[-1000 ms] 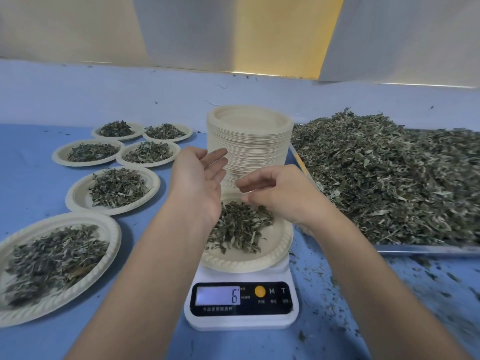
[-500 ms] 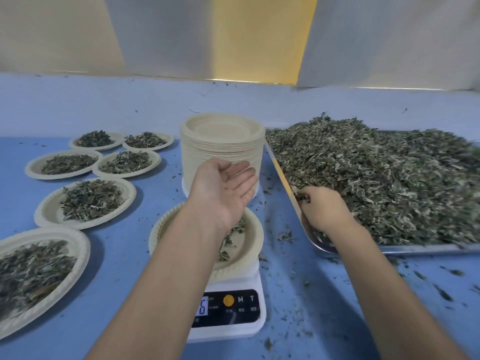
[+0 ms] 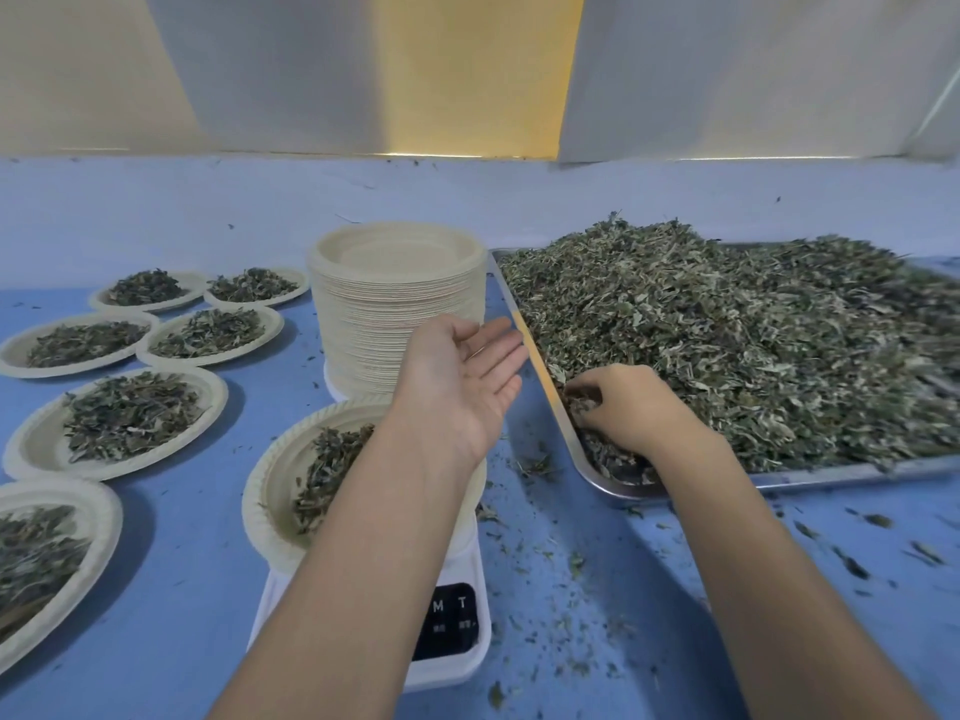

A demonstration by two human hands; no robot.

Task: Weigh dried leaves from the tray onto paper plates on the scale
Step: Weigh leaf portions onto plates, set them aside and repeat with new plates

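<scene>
On the right of the table (image 3: pixel 182 589), a metal tray (image 3: pixel 831 472) holds one big heap of dried leaves (image 3: pixel 753 356), grey-green, crumpled and mixed with pale stems, piled well above the rim. Loose crumbs of leaf lie scattered on the blue surface near the tray.

One white scale (image 3: pixel 452 662) stands near the middle, and on it sits one paper plate (image 3: pixel 270 491) with a small dark mound of leaves. Its readout is hidden behind the left forearm. Just beyond the scale rises one tall stack of empty plates (image 3: pixel 395 304). Six filled plates (image 3: pixel 117 420) lie spread over the left side, each with a similar mound.

The left hand (image 3: pixel 457 387) hovers palm up between the stack and the tray's left edge, its fingers (image 3: pixel 498 350) straight and holding nothing. The right hand (image 3: pixel 628 413) is down in the tray's near left corner, its fingers (image 3: pixel 587 392) curled into the leaves and, as far as the view shows, gripping a tuft.
</scene>
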